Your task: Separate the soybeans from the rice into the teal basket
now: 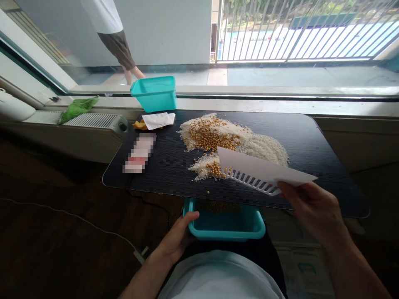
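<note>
My left hand (179, 234) grips the left rim of a teal plastic bin (227, 233), held just below the table's front edge. Soybeans (222, 206) lie at the far side inside it. With my right hand (314, 207) I hold one end of a white slotted plastic sheet (258, 166). Its slotted edge points down and its far end reaches a small heap of rice and yellow beans. Behind it spreads a larger pile of rice (264, 147), with many yellow beans (208, 135) on its left half. A single bean sits near the front edge.
The dark table (318, 158) stands against a window ledge. At its back left are a second teal bin (156, 97), a white tissue (158, 121) and a blurred pink-white item (140, 153). A radiator (96, 124) with a green cloth (79, 109) is left. Outside the window, a person (114, 37) is visible.
</note>
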Demonstrator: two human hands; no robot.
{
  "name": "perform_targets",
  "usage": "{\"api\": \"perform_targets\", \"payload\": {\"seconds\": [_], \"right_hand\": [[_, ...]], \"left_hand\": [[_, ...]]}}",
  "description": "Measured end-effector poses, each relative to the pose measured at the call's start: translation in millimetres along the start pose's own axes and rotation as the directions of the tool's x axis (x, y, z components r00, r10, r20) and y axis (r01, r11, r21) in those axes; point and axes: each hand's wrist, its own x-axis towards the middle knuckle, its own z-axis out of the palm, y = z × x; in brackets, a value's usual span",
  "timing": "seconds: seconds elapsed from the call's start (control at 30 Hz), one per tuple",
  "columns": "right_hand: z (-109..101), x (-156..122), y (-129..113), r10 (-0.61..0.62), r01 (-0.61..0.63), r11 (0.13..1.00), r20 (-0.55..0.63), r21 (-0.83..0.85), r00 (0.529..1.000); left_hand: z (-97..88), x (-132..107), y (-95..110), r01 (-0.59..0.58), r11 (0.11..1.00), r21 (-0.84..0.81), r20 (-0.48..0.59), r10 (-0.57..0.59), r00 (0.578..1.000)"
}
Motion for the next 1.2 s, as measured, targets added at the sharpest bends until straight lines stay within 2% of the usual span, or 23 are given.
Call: {"api": "perform_targets", "payload": {"seconds": [0.23, 0.47, 0.6, 0.67, 0.73, 0.77, 0.87, 0.93, 1.0, 1.03, 1.1, 1.13, 1.2], "right_hand": [[-3, -1, 3, 0.065, -0.065, 0.997, 0.01, 0.04, 0.998], [-9, -5, 15, 0.049, -0.048, 0.997, -0.005, 0.055, 0.999], [-6, -14, 17, 0.0, 0.003, 0.996, -0.039, 0.092, 0.999], [7, -17, 12, -0.082, 0.079, 0.989, 0.02, 0.122, 0.996], [29, -18, 1, -0.232, 0.205, 0.965, 0.166, 0.163, 0.958], [42, -19, -6, -0.321, 0.27, 0.94, 0.266, 0.21, 0.909], [78, -21, -29, -0.425, 0.337, 0.9, 0.381, 0.277, 0.821], [89, -23, -39, -0.488, 0.4, 0.872, 0.435, 0.282, 0.757], [86, -26, -42, -0.502, 0.429, 0.865, 0.472, 0.261, 0.725], [80, -27, -39, -0.497, 0.433, 0.868, 0.473, 0.245, 0.727], [60, -28, -29, -0.477, 0.432, 0.879, 0.394, 0.202, 0.786], [48, -28, -21, -0.46, 0.427, 0.888, 0.323, 0.169, 0.827], [25, -27, -6, -0.31, 0.309, 0.951, 0.127, 0.026, 0.942]], "left_hand": [[-0.3, -4, 4, -0.01, 1.0, 0.007, 0.0, 0.01, 1.0], [-2.0, -1, 4, -0.014, 1.0, -0.002, -0.006, 0.014, 1.0], [-15.8, -6, 15, -0.029, 1.0, -0.009, -0.041, 0.029, 0.999], [-29.2, -9, 23, -0.039, 0.999, -0.008, -0.062, 0.038, 0.997], [-44.0, -13, 30, -0.056, 0.998, 0.003, -0.087, 0.056, 0.995], [-50.7, -15, 32, -0.069, 0.998, 0.011, -0.091, 0.07, 0.993], [-64.7, -21, 35, -0.094, 0.995, 0.018, -0.085, 0.095, 0.992], [-69.0, -24, 34, -0.097, 0.995, 0.011, -0.086, 0.098, 0.992], [-70.8, -26, 32, -0.101, 0.995, 0.004, -0.081, 0.101, 0.992], [-71.1, -26, 31, -0.104, 0.995, 0.003, -0.078, 0.104, 0.992], [-69.7, -26, 29, -0.108, 0.994, 0.006, -0.076, 0.108, 0.991], [-67.8, -26, 28, -0.109, 0.994, 0.007, -0.077, 0.109, 0.991], [-60.4, -24, 25, -0.1, 0.995, 0.007, -0.077, 0.1, 0.992]]}}
